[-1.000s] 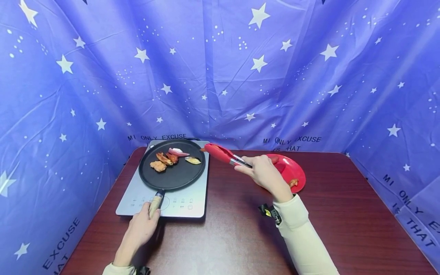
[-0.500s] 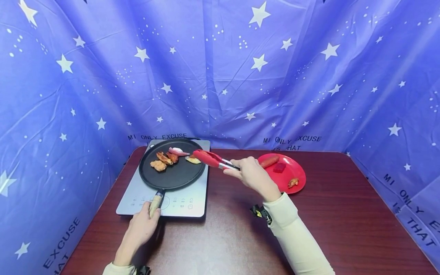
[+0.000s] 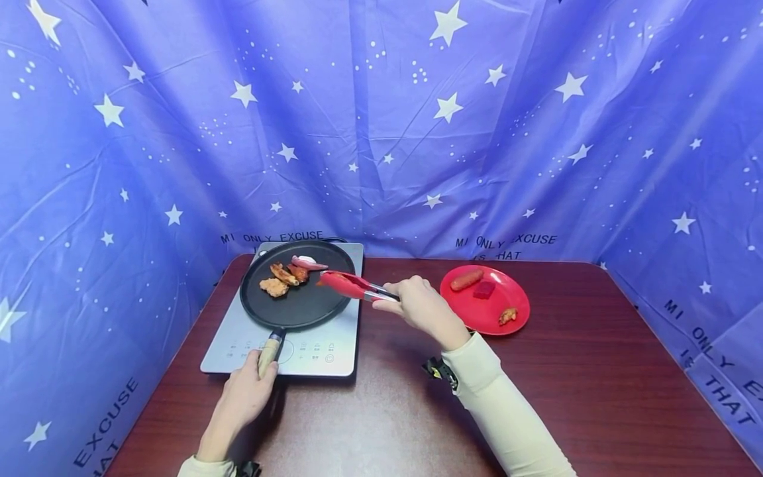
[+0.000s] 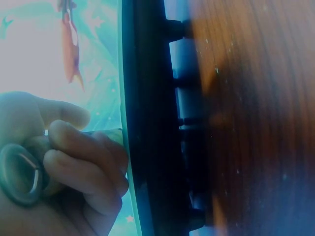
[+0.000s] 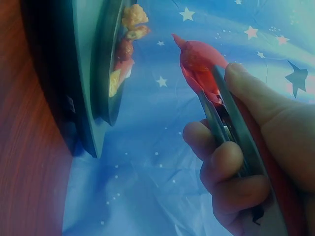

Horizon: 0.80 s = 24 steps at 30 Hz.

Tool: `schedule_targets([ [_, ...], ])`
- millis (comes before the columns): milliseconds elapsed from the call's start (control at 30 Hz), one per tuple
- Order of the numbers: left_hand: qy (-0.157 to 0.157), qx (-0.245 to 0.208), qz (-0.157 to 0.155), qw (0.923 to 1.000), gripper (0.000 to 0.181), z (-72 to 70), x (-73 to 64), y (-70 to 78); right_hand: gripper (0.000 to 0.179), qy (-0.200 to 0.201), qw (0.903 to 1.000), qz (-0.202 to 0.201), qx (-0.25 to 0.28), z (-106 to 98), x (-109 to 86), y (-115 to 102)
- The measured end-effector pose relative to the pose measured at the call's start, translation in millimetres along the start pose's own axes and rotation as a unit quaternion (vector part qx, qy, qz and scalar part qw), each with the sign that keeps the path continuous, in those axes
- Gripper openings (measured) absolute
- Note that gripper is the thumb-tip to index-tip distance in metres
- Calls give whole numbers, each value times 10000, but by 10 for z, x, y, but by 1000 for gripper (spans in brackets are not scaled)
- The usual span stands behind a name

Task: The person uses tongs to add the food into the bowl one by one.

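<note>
My left hand (image 3: 246,394) grips the pan handle (image 3: 269,354), while my right hand (image 3: 424,308), nearer the food, squeezes red tongs (image 3: 344,285) pointing left, with an orange bit (image 5: 177,41) in their tips above the black pan's (image 3: 298,311) right side.

The cooktop (image 3: 223,331) stands left on the table (image 3: 405,404), bearing the pan (image 3: 298,310); the handle (image 3: 269,356) points nearward, inside the left hand (image 3: 247,392). Food pieces (image 3: 284,273) lie in the pan. Tongs (image 3: 348,285), in the right hand (image 3: 422,306), extend leftward over the pan's right side. Rightward sits the plate (image 3: 507,289), sausage (image 3: 467,280) rear left. Curtain (image 3: 357,205) behind.
</note>
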<state>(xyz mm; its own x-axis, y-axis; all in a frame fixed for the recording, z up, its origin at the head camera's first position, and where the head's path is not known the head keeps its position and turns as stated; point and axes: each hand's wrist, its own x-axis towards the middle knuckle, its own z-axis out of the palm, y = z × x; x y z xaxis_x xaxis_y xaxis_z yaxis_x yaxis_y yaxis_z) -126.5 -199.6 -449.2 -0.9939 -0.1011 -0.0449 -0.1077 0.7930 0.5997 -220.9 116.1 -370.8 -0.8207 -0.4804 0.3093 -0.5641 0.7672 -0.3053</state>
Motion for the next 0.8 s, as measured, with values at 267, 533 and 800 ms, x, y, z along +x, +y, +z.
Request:
schedule_targets([
  [267,14,-2,53,10000,36,-10,1,6,28,-107,9999,-76,13,86,59,-57],
  [533,47,2,46,10000,37,-1,1,-5,29,-308,9995,-92,-80,192,96,-87],
  [800,32,7,29,10000,37,0,-4,-6,27,-396,9990,-110,-187,285,143,-86],
])
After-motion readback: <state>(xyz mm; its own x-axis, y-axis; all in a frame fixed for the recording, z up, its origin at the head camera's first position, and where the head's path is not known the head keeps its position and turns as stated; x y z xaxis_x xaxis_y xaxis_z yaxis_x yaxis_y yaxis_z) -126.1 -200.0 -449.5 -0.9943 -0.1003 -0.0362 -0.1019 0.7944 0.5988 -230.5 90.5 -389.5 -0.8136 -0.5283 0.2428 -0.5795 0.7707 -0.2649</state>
